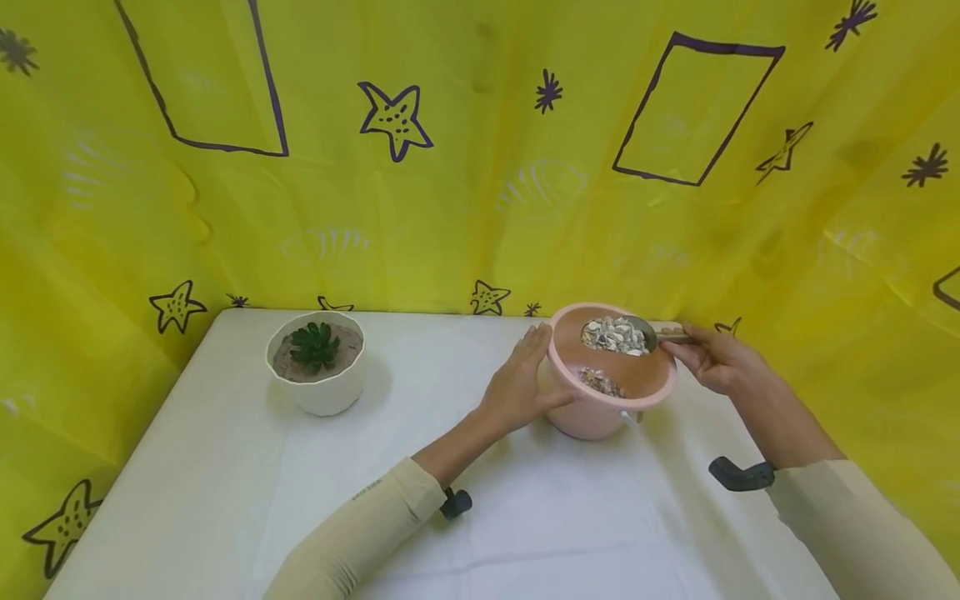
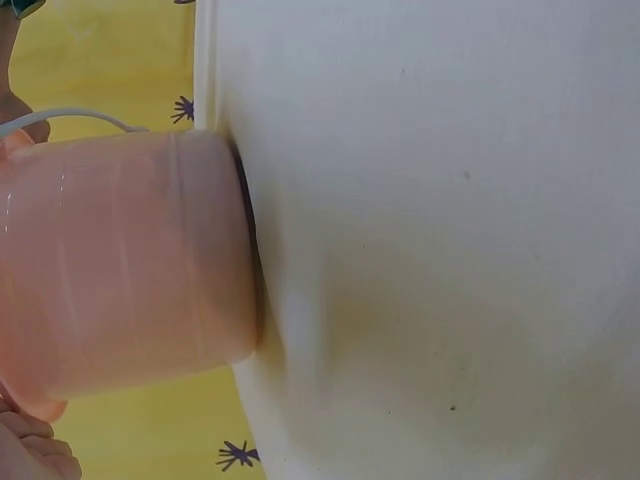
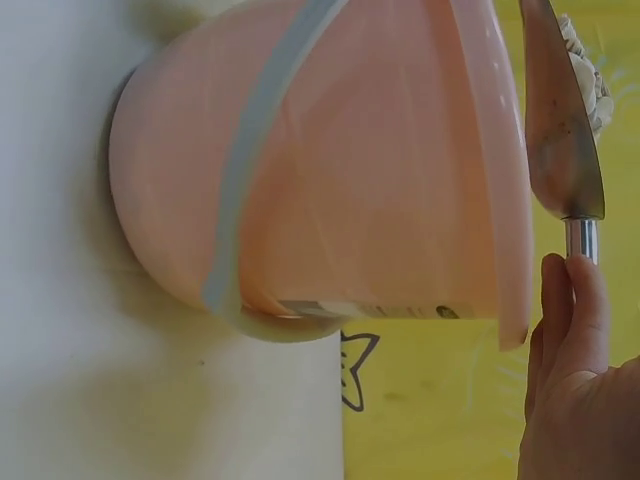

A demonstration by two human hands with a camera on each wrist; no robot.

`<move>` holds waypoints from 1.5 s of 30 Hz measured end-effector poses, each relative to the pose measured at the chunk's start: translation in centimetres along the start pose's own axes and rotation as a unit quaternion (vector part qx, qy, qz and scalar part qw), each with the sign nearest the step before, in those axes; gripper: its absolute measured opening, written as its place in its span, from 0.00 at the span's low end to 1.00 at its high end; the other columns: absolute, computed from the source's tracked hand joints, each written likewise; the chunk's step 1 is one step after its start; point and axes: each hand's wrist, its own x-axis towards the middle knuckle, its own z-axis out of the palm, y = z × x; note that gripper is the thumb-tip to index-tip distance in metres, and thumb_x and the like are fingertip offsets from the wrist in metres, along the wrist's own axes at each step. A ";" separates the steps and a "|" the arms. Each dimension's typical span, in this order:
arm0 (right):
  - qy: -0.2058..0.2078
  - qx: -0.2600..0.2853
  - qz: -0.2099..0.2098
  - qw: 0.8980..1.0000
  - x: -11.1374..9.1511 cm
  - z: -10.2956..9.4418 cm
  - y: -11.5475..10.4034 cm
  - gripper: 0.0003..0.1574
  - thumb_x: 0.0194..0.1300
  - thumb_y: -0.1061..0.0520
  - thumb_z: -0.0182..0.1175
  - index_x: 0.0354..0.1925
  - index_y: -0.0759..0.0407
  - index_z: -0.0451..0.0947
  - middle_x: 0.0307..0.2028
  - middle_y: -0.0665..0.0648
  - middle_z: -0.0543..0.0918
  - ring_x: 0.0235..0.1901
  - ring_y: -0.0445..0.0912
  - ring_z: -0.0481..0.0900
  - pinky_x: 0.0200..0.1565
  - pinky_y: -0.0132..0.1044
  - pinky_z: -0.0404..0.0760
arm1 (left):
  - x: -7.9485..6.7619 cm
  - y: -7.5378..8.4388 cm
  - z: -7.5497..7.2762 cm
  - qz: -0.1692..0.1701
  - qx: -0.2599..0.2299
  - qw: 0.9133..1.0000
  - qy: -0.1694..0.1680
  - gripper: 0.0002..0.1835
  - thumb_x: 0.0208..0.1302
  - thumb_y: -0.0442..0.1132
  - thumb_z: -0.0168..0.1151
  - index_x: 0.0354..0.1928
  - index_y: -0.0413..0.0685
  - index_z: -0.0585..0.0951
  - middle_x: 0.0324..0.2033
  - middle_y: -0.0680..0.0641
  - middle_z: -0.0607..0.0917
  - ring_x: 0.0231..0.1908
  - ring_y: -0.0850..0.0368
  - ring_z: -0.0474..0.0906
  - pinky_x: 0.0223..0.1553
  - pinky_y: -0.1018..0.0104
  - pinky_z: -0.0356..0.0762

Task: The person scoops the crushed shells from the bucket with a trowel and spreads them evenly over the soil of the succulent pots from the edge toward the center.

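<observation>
While right fingers [image 3: 588, 312] pinch its handle [image 3: 582, 238], the scoop [image 3: 562, 150] overhangs the bucket [image 1: 590, 421].

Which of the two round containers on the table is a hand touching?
The pink bucket: the left hand holds it near the rim. The white pot, with its green plant, stands apart, untouched.

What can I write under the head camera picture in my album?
Left hand on a pink bucket, right hand holding a scoop of pale bits over it, potted plant at left.
</observation>
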 end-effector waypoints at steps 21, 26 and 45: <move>-0.023 -0.063 -0.018 0.998 1.2 7.2 1.9 0.19 0.82 0.58 0.53 0.37 0.69 0.81 0.34 0.68 0.89 0.34 0.60 0.91 0.48 0.41 0.87 | -2.2 -0.3 -2.0 -0.077 -0.038 0.996 0.019 0.54 0.68 0.57 0.71 0.84 0.42 0.52 0.82 0.45 0.53 0.81 0.48 0.46 0.77 0.50 0.54; -0.047 -0.087 -0.015 0.995 1.8 9.0 2.9 0.20 0.84 0.58 0.50 0.38 0.71 0.79 0.35 0.70 0.88 0.34 0.61 0.91 0.49 0.41 0.87 | -3.5 -1.1 -3.1 -0.101 -0.053 0.992 0.049 0.48 0.73 0.55 0.65 0.83 0.41 0.54 0.82 0.43 0.55 0.81 0.46 0.48 0.77 0.45 0.55; -0.094 -0.130 -0.002 0.987 4.1 14.0 7.3 0.27 0.86 0.58 0.45 0.36 0.74 0.81 0.33 0.72 0.87 0.32 0.61 0.91 0.45 0.41 0.88 | -9.6 -2.6 -7.2 -0.109 -0.045 0.984 0.133 0.46 0.73 0.50 0.67 0.82 0.39 0.57 0.81 0.40 0.57 0.80 0.43 0.51 0.75 0.39 0.57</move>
